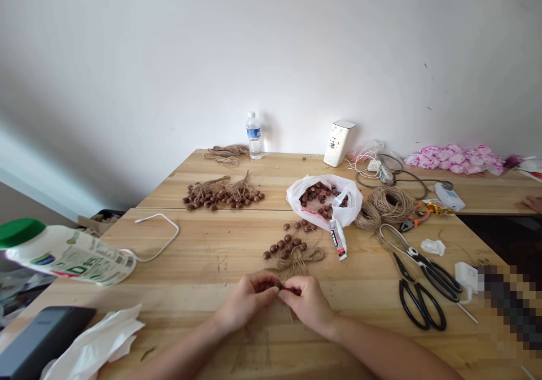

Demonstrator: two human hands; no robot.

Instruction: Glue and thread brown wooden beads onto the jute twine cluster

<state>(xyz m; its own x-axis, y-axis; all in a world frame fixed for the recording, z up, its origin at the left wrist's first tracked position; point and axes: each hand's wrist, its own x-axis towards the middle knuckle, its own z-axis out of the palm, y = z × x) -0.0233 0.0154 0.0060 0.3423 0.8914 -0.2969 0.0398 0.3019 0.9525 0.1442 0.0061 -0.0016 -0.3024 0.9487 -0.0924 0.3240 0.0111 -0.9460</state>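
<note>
My left hand (252,300) and my right hand (308,302) meet at the front middle of the table, thumbs and fingertips pinched together. Between them shows a small brown nut (276,284), partly covered by the fingers; thin twine hangs below. Just beyond lie loose round brown nuts (288,239) and a braided loop of jute twine (312,254). A white plastic bag (353,191) of the same nuts stands open farther back, with a glue tube (337,237) leaning at its front.
Bunches of nuts on twine (237,196) lie back left, near a water bottle (254,137). Twine balls (392,203), scissors (419,295) and pliers (417,217) lie right. A green-capped bottle (84,256) lies left. Another person's hand (532,203) shows at the right edge.
</note>
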